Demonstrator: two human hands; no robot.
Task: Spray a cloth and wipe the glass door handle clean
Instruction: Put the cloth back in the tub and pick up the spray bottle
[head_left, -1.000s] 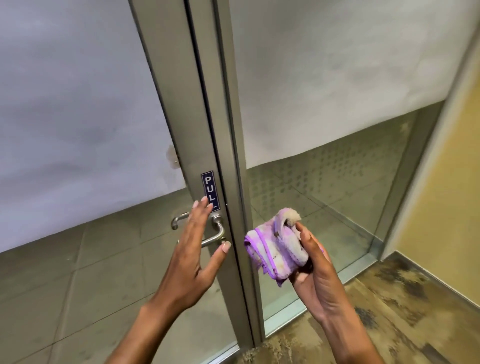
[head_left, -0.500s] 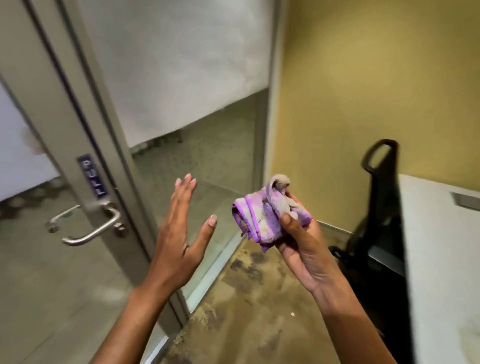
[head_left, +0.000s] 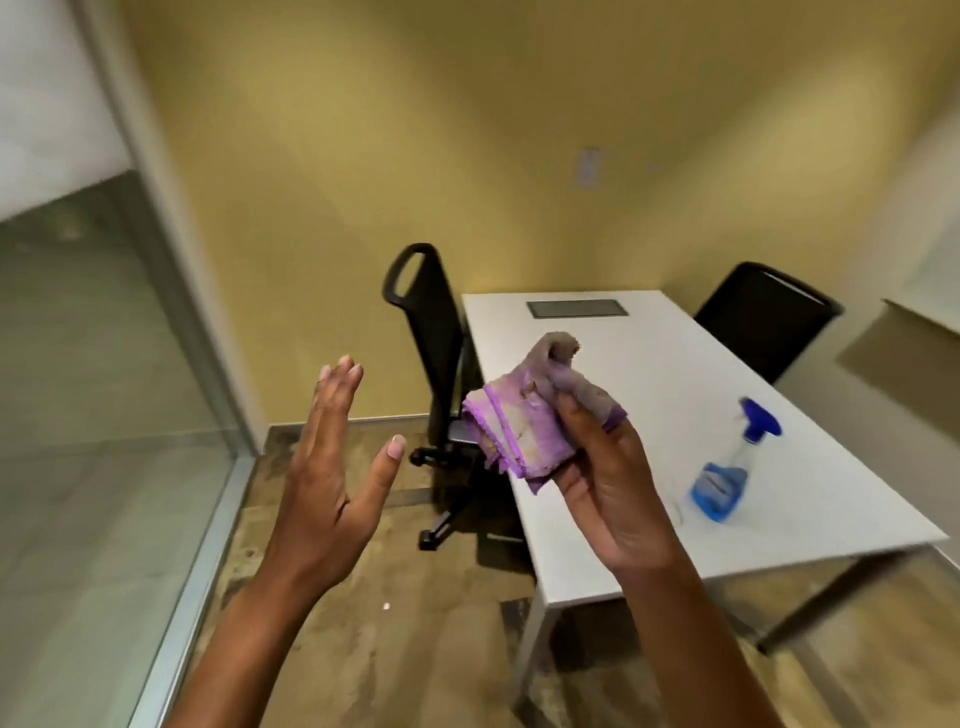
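My right hand (head_left: 610, 488) grips a crumpled purple cloth (head_left: 519, 421), held up in front of me over the near left part of the white table (head_left: 675, 364). My left hand (head_left: 332, 478) is raised beside it with flat, spread fingers and holds nothing. A clear spray bottle (head_left: 727, 467) with blue liquid and a blue trigger head stands on the table, to the right of my right hand. The door handle is out of view; only a glass panel (head_left: 93, 389) shows at the left.
A black office chair (head_left: 431, 364) stands at the table's left side, and a second black chair (head_left: 763, 317) at the far right. Yellow walls close the room behind. The floor is mottled brown carpet.
My view has swung right, from the door and its handle to the table and spray bottle. My left hand has come away from the handle. The cloth stays in my right hand.
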